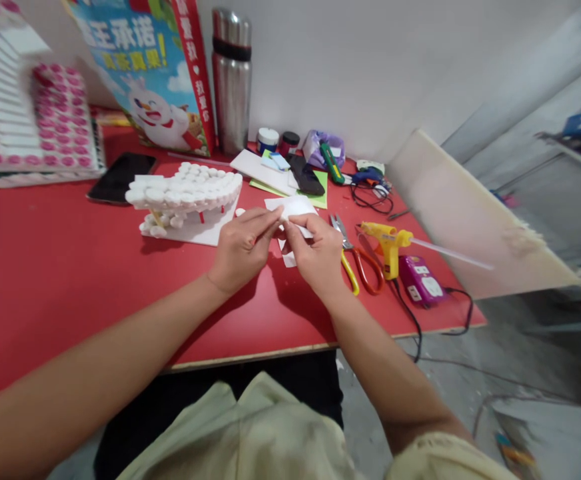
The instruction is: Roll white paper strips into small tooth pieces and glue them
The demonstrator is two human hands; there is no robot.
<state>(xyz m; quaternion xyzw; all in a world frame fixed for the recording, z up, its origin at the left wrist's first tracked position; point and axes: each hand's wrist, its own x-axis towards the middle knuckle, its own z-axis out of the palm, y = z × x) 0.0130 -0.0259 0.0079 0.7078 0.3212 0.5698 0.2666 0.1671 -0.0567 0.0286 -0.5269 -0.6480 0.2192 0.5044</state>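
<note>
My left hand (246,241) and my right hand (315,248) meet above the red table. Both are closed, thumbs and fingertips pinched on a small whitish piece (284,217), mostly hidden by the fingers. Behind and under the fingertips lie pieces of white paper or card (295,205). Left of my left hand stands a white model (185,190) covered with rounded white pieces, on a flat white base (198,232). Just right of my right hand are pliers with a yellow handle (349,272) and scissors with red-orange handles (368,270).
A yellow glue gun (388,243) with a glue stick stands beside a purple power socket (420,283), cords running over the table edge. Behind are a steel flask (232,87), a printed bag (145,80), small jars (268,140) and a green cutter (331,162). A phone (122,179) lies left.
</note>
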